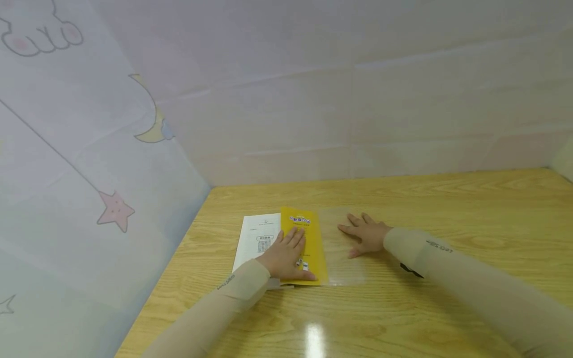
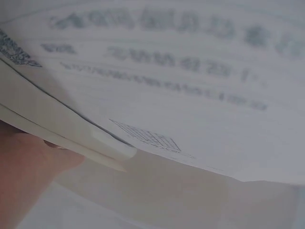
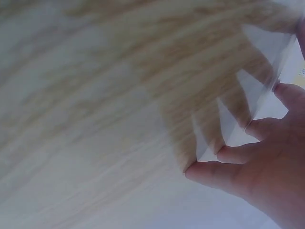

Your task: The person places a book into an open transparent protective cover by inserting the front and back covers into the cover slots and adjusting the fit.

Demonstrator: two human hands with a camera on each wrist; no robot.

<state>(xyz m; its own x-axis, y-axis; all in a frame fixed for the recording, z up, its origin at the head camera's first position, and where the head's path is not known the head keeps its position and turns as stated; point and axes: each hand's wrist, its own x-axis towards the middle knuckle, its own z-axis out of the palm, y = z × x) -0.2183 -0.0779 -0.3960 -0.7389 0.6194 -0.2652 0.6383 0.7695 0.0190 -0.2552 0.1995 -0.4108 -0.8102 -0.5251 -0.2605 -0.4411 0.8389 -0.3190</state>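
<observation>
A booklet lies open on the table, with its yellow cover (image 1: 315, 248) on the right and a white printed page (image 1: 248, 233) on the left. My left hand (image 1: 285, 256) rests on the yellow cover, fingers spread and pointing away, thumb near the cover's near edge. From beneath the cover a clear plastic sheet (image 1: 333, 238) extends to the right. Over that sheet lies my right hand (image 1: 368, 235), its fingers spread and holding nothing. The right wrist view shows these fingertips (image 3: 205, 171) on a glossy surface that mirrors wood grain. Printed paper (image 2: 190, 105) fills most of the left wrist view.
The wooden table (image 1: 470, 214) reaches back to a pale wall (image 1: 291, 124). A side wall with a printed pink star (image 1: 115, 211) borders the left edge. Beneath the right sleeve (image 1: 474, 268) a small dark object (image 1: 411, 270) shows.
</observation>
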